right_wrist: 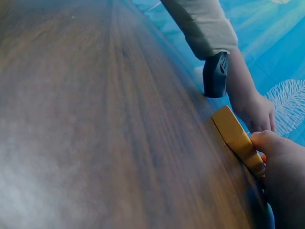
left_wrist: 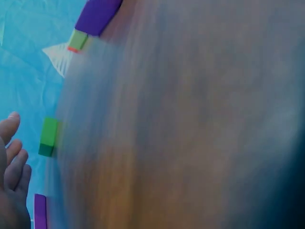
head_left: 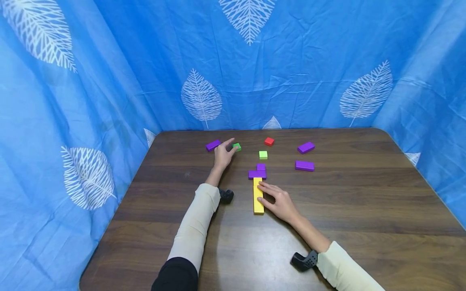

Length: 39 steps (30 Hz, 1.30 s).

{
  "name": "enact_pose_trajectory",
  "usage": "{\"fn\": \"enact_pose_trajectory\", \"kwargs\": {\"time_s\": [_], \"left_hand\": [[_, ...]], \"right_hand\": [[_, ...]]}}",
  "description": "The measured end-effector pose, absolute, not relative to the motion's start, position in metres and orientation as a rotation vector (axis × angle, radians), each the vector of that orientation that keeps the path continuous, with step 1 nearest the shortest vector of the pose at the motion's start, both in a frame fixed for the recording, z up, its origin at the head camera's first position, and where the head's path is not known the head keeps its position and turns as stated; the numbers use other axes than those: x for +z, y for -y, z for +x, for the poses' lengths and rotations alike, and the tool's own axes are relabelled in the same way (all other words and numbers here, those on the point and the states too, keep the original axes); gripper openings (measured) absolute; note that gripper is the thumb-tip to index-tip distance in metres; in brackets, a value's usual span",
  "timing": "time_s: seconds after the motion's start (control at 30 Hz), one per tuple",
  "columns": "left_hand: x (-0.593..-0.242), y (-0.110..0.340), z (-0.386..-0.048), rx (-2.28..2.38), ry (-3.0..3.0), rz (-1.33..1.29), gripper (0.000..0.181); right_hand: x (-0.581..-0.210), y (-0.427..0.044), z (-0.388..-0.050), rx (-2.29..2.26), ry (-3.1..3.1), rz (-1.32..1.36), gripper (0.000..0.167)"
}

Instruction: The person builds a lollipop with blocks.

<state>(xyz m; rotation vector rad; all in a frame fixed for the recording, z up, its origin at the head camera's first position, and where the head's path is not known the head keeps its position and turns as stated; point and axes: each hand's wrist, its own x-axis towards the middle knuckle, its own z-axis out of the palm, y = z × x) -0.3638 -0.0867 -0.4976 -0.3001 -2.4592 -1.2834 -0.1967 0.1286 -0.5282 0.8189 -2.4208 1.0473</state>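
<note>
Our head view puts the left hand at a small bright-green rectangular block on the far part of the wood-grain worktop, its thumb overlapping the block's edge. Only the left wrist view shows us a gap between the fingers and that block: the left grip is parted and has hold of nothing. Much of the worktop there is blurred.

The right hand touches a long, glossy yellow bar near the middle; its grip is spread, thumb and finger extended along the side rather than wrapped round it. The right wrist view lets us see the thumb against the bar, but its other fingers are mostly hidden.

At the bar's far end we find a crosswise purple block, then a smaller purple block. Beyond lie a light-green block and a red block. Toward the right are a tilted purple oblong and a straighter purple oblong. The left hand partly covers a far-left purple block. Behind everything we see blue cloth printed with white leaves.
</note>
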Motion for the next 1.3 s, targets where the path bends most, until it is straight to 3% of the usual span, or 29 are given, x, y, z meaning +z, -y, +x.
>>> {"fn": "enact_pose_trajectory", "kwargs": {"time_s": [0.5, 0.9, 1.3], "left_hand": [[-0.502, 0.091, -0.373, -1.079, 2.733, -0.302, 0.031], [-0.496, 0.077, -0.347, -1.225, 2.708, -0.636, 0.028], [-0.5, 0.079, -0.325, -1.223, 2.772, -0.702, 0.028]], "right_hand": [[-0.53, -0.128, -0.196, 1.048, 2.417, 0.823, 0.039], [-0.53, -0.128, -0.197, 1.048, 2.425, 0.818, 0.039], [-0.528, -0.128, -0.197, 1.054, 2.448, 0.803, 0.039]]}}
